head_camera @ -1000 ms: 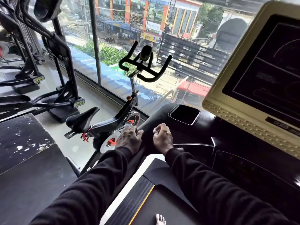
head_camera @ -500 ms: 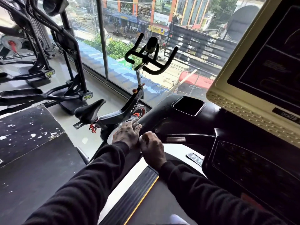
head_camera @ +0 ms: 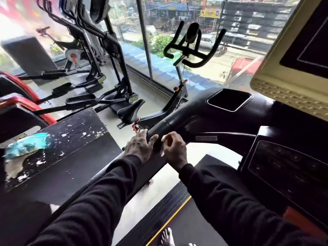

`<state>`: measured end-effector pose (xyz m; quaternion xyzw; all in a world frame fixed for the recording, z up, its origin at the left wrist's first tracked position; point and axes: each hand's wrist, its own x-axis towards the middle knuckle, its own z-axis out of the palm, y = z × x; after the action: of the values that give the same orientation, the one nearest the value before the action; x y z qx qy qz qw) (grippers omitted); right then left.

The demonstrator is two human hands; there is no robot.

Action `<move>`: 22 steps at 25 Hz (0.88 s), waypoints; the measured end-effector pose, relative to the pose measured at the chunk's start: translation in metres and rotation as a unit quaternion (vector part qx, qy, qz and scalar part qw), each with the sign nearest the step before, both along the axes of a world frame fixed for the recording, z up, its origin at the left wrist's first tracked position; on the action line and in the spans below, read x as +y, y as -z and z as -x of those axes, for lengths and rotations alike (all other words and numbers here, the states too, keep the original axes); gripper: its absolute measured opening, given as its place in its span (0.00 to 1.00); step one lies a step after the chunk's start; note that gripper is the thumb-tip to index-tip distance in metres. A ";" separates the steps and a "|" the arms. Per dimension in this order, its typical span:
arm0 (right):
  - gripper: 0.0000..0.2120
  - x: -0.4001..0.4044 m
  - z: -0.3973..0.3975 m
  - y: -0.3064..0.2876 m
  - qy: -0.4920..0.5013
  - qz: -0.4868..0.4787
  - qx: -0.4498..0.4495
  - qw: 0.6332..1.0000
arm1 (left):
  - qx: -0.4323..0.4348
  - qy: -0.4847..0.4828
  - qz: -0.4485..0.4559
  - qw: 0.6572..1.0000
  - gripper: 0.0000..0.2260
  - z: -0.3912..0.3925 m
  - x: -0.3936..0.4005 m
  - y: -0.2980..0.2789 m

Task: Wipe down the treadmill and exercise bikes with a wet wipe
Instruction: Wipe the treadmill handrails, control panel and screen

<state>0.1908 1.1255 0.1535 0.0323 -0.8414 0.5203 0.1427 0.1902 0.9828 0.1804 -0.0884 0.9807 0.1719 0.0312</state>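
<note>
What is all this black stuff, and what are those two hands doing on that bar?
The picture comes from a camera worn on a person's head, looking down, so the arms in black sleeves are that person's own. They stand in a gym, on a treadmill, a machine for running in place. The thick black bar is the treadmill's handrail. The left hand rests on the handrail. The right hand has curled fingers and seems to pinch a bit of white wet wipe, though it is too blurry to be sure. The big screen belongs to the treadmill. By the window stands an exercise bike. The blue packet on the scuffed black surface at the left may hold the wipes.
</note>
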 end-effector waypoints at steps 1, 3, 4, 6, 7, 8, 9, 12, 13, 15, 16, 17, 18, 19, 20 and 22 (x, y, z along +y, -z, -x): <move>0.05 0.003 0.010 -0.002 0.050 0.041 -0.006 0.998 | 0.006 -0.005 0.009 1.000 0.31 -0.007 -0.002 0.000; 0.06 -0.001 0.014 -0.002 0.122 0.104 -0.025 0.987 | 0.001 -0.018 0.032 0.999 0.30 -0.023 -0.011 0.001; 0.06 -0.009 0.004 0.003 0.121 0.106 -0.023 0.987 | -0.007 -0.023 0.045 0.999 0.30 -0.033 -0.017 0.003; 0.06 -0.028 -0.027 0.016 0.040 0.081 -0.005 0.996 | -0.011 -0.029 0.060 0.998 0.31 -0.048 -0.027 0.005; 0.05 -0.032 -0.041 0.020 -0.012 0.068 0.002 0.998 | -0.009 -0.030 0.063 0.997 0.30 -0.053 -0.031 0.005; 0.05 -0.032 -0.045 0.024 -0.048 0.055 0.007 0.997 | -0.007 -0.030 0.067 0.997 0.30 -0.056 -0.032 0.006; 0.04 -0.028 -0.040 0.025 -0.057 0.052 0.008 0.997 | -0.004 -0.029 0.072 0.997 0.30 -0.058 -0.033 0.006; 0.05 -0.014 -0.008 0.015 0.071 0.091 -0.010 0.993 | 0.012 -0.029 0.082 0.996 0.30 -0.062 -0.036 0.007; 0.05 -0.013 -0.004 0.013 0.109 0.103 -0.012 0.989 | 0.017 -0.028 0.082 0.996 0.30 -0.062 -0.036 0.008; 0.05 -0.026 -0.017 0.013 0.102 0.090 0.005 0.991 | 0.026 -0.020 0.080 0.996 0.30 -0.061 -0.038 0.009; 0.05 -0.036 -0.031 0.017 0.061 0.069 0.011 0.996 | 0.029 -0.013 0.075 0.997 0.29 -0.060 -0.038 0.008; 0.05 -0.043 -0.048 0.021 0.012 0.046 0.012 0.999 | 0.029 -0.004 0.067 0.997 0.29 -0.060 -0.038 0.007; 0.05 -0.047 -0.058 0.023 -0.021 0.026 0.014 0.999 | 0.031 0.007 0.056 0.998 0.29 -0.060 -0.039 0.006; 0.05 -0.047 -0.058 0.021 -0.030 0.020 0.008 0.999 | 0.035 0.019 0.046 0.998 0.29 -0.060 -0.041 0.006; 0.06 -0.046 -0.049 0.016 -0.006 0.033 -0.006 0.999 | 0.035 0.032 0.039 0.998 0.29 -0.061 -0.044 0.006; 0.06 -0.047 -0.033 0.004 0.097 0.076 -0.048 0.991 | 0.027 0.063 0.029 0.997 0.30 -0.062 -0.054 0.006</move>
<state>0.2236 1.0784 0.1492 -0.0858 -0.8043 0.5675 0.1537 0.2525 0.9289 0.1741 -0.0222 0.9893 0.1433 0.0132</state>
